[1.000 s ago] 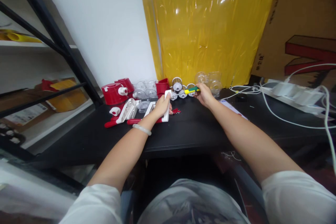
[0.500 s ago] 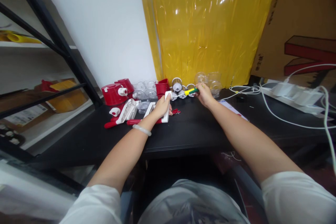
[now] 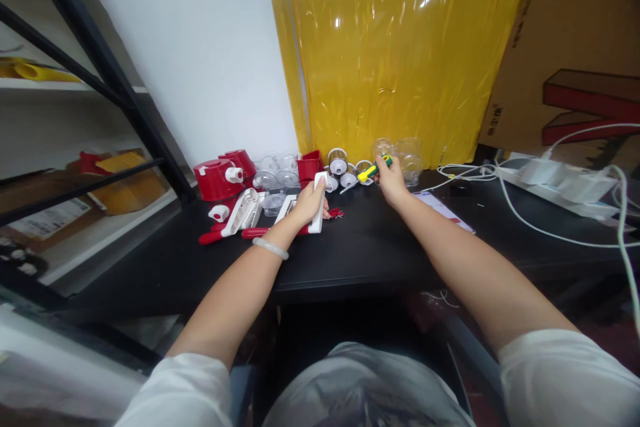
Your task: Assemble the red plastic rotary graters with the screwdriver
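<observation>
My left hand [image 3: 311, 204] is closed round a white plastic part [image 3: 318, 217], held upright above the black table, with a red handle to its left. In my right hand [image 3: 391, 180] is a yellow and green screwdriver [image 3: 371, 169]. Its shaft points down and left, and its tip is apart from the white part. Small red pieces [image 3: 336, 213] lie on the table just right of my left hand. Behind the hands sit several round white and metallic parts [image 3: 337, 161] and a red square container [image 3: 310, 166].
Red housings [image 3: 218, 179], white parts with red handles [image 3: 244, 212] and clear plastic cups [image 3: 287, 173] stand left on the black table [image 3: 350, 260]. A phone-like flat object [image 3: 443, 209], white cables and a power strip [image 3: 555, 192] lie right.
The screwdriver has tilted and its tip has moved away from the white part, to the right and down. My right hand has turned slightly. My left hand is almost unmoved.
</observation>
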`<state>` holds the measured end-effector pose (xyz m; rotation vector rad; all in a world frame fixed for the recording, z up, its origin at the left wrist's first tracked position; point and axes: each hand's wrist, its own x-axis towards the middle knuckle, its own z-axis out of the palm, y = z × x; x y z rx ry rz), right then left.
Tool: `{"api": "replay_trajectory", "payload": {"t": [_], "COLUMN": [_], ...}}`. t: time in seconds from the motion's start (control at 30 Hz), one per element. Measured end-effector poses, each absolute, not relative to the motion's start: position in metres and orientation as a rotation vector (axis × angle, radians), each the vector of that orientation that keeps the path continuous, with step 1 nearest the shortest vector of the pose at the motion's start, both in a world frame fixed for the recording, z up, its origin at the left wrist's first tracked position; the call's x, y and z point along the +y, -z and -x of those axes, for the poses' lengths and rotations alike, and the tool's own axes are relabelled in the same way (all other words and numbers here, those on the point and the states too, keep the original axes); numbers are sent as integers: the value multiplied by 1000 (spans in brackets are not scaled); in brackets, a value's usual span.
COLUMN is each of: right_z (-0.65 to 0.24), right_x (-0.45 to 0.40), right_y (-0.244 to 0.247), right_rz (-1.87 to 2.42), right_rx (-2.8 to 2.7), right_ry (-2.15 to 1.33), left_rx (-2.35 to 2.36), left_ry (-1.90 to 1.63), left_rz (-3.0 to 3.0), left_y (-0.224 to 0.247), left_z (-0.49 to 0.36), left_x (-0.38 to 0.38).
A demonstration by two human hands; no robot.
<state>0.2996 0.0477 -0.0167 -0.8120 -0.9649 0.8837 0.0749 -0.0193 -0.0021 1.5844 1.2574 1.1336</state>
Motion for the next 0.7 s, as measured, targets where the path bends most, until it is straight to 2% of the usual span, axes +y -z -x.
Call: {"api": "replay_trajectory", "payload": {"t": [0.1, 0.7], "right_z": [-296, -285], "right_x": [47, 42], "right_y": [16, 14], "right_rz": [799, 785], "right_rx": [-909, -924], "right_ry": [-767, -787], "left_rx": [1228, 1146], "left_ry": [-1130, -1138], "left_rz": [-1508, -1411], "left_y": [3, 4], "left_z": [-76, -78], "left_x": [-17, -15]}}
